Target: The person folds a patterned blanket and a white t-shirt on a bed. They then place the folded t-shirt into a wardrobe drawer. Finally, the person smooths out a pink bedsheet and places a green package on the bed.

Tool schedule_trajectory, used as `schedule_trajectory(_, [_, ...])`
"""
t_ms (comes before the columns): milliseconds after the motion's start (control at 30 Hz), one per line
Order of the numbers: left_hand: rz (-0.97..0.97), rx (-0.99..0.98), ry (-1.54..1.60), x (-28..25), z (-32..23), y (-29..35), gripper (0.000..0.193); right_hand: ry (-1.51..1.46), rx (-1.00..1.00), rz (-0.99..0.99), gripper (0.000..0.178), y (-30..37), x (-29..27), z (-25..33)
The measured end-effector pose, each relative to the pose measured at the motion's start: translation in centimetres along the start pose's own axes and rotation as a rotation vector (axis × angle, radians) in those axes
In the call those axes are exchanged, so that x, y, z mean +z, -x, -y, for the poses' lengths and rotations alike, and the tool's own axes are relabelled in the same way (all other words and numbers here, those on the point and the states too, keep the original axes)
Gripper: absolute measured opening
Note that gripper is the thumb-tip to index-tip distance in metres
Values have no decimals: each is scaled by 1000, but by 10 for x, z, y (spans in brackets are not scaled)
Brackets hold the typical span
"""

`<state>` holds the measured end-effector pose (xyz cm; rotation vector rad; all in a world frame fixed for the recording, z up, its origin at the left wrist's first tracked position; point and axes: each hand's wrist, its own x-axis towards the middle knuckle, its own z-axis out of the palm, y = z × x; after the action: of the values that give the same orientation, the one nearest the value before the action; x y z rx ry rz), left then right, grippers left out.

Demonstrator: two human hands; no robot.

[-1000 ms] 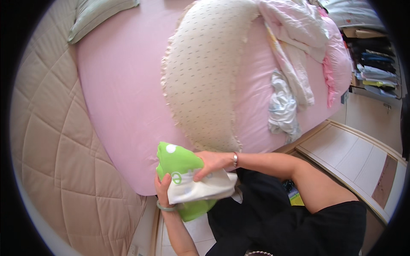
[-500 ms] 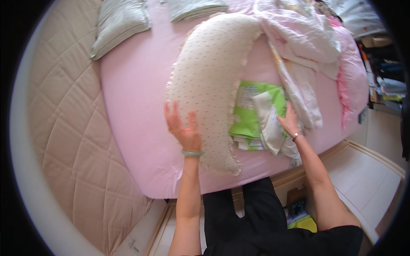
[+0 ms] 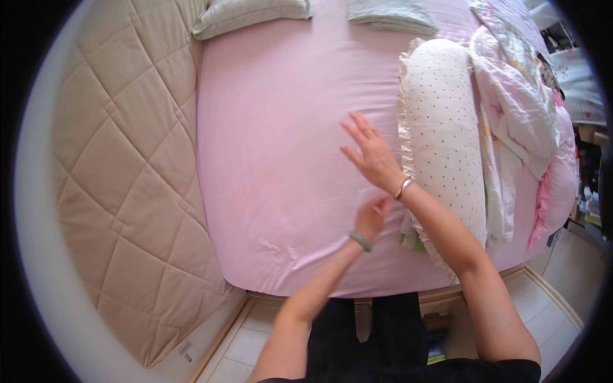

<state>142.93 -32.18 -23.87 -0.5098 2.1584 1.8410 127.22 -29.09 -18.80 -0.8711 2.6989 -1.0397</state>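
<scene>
A long cream pillow (image 3: 447, 121) with small dark dots and ruffled edges lies lengthwise on the pink bed sheet (image 3: 274, 147). My right hand (image 3: 375, 155) is over the sheet just left of the pillow, fingers spread and holding nothing; its forearm crosses above the pillow's near part. Below it, my left hand (image 3: 371, 220) is blurred, with its fingers bent inward, so what they do is unclear. A bit of green cloth (image 3: 414, 242) peeks out from under the pillow's near left edge; the rest is hidden.
A rumpled pink and white quilt (image 3: 511, 108) and a pink ruffled pillow (image 3: 554, 172) lie along the right side. At the far edge are a grey pillow (image 3: 255, 16) and a folded pale cloth (image 3: 393, 16). A beige quilted panel (image 3: 137, 179) borders the left.
The cream pillow has shifted right and now covers most of the green cloth. My right hand has left the folded cloths and moved left across the pillow; my left hand has moved right, off the pillow.
</scene>
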Motion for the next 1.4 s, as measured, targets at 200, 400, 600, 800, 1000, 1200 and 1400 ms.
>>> schedule_trajectory(200, [-440, 429, -1102, -250, 53, -162, 53, 312, 121, -158, 60, -88, 103, -71])
schedule_trajectory(400, [-714, 310, -1036, -461, 150, -185, 60, 525, 45, -29, 61, -121, 176, -58])
schedule_trajectory(600, [-759, 73, -976, -430, 124, -208, 61, 512, 101, 87, 64, -122, 171, -64])
schedule_trajectory(800, [-645, 390, -1316, -469, 39, -380, 65, 473, 48, 55, 68, -131, 178, -72])
schedule_trajectory(1000, [-758, 267, -1145, -513, 70, -405, 73, 431, 29, 29, 67, -131, 176, -78])
schedule_trajectory(1200, [-696, 169, -1101, -510, 52, -409, 70, 420, 52, 49, 67, -130, 174, -77])
schedule_trajectory(1400, [-628, 357, -891, -503, 90, -319, 56, 399, 29, 16, 69, -131, 179, -78])
